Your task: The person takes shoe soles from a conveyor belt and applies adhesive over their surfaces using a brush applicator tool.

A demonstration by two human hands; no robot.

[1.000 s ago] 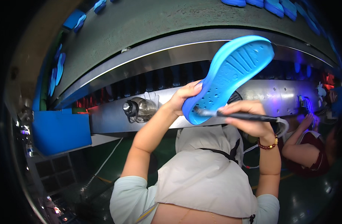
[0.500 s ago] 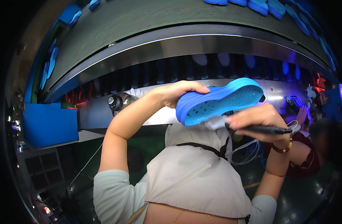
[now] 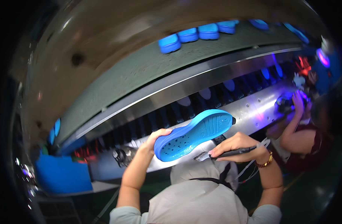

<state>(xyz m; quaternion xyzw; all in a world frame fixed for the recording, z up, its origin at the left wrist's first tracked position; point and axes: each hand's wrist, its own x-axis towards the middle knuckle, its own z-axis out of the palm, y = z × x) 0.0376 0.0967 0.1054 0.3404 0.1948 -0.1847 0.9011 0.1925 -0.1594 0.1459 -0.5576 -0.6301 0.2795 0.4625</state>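
Blue bin (image 3: 62,175): far left below the machine, a plain blue block shape; its lower edge runs into dark floor and is hard to read.
Motor part (image 3: 120,156): a small dark metal fitting on the steel front, left of the wrist; too blurred to tell what it is.
Left hand (image 3: 153,140): fingers curled round the heel end of the blue sole, thumb over its top edge; it holds the sole up in front of the machine.
Blue sole (image 3: 195,134): one, held tilted with its toe end up to the right; bright blue, long and rounded, the facing side dotted with small holes at the heel half and ribbed with fine lines toward the toe.
Soles on the belt (image 3: 199,34): four clearly counted in a row on the grey conveyor (image 3: 148,71) above, all the same blue; more blue shapes further right are cut by the rim and cannot be counted.
Right hand (image 3: 240,147): closed around a thin dark tool (image 3: 230,153), held like a pen; its tip sits just under the sole's lower edge, whether touching is unclear.
Bracelet (image 3: 267,162): one gold band on the right wrist.
Other person (image 3: 301,138): at the right, arm raised to the machine; mostly in shadow.
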